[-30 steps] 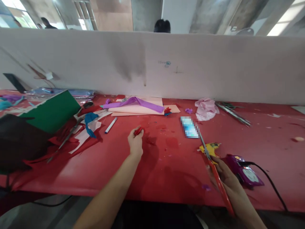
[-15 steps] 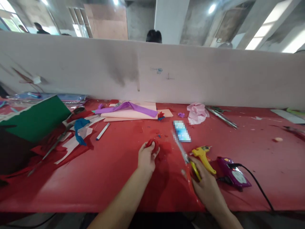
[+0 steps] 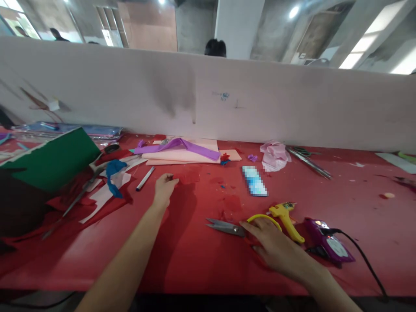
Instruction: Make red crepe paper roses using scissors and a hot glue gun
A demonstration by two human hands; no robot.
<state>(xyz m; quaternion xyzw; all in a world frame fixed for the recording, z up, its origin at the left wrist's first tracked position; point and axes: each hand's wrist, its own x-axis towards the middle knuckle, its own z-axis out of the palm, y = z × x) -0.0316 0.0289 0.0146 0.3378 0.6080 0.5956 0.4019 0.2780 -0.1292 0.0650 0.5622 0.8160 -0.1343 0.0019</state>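
Observation:
My left hand (image 3: 164,187) reaches forward over the red table cover (image 3: 201,260). Its fingers are curled together near a crumpled red paper scrap (image 3: 188,177); whether they hold anything I cannot make out. My right hand (image 3: 274,245) lies flat with fingers stretched over the handles of a pair of scissors (image 3: 225,226). The scissors rest on the table with the grey blades pointing left and a yellow handle loop (image 3: 263,216) showing above my fingers.
A yellow glue gun (image 3: 287,214) and a purple device (image 3: 329,243) with a black cable lie right of my right hand. Beyond are a phone (image 3: 255,181), pink tissue (image 3: 274,154), pink sheets with a purple strip (image 3: 182,149), a marker (image 3: 145,178), a green sheet (image 3: 52,158) and a white partition (image 3: 227,95).
My right hand has laid the scissors flat on the table and now rests on their handles. My left hand has moved forward and left, away from the middle.

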